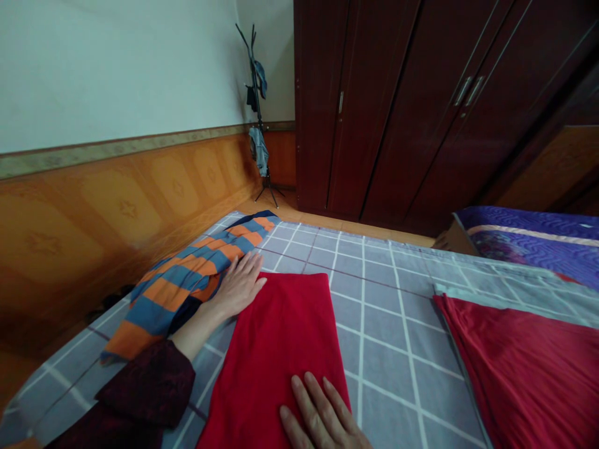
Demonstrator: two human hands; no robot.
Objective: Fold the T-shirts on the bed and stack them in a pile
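Note:
A folded red cloth (285, 330), its garment kind not clear, lies flat on the bed in front of me, its near end cut off by the frame. My left hand (239, 285) rests with fingers stretched out at the cloth's far left corner, close beside an orange and blue striped garment (187, 274). On the near right part of the red cloth, my right hand (322, 415) lies flat with its fingers slightly apart. Neither hand grips anything.
A grey checked sheet (374, 349) covers the bed. Red satiny fabric (528, 362) lies at the right. Beyond stand a dark wardrobe (374, 112) and a coat rack (256, 93) with clothes on it. Purple bedding (528, 237) is at the far right; a panelled wall runs along the left.

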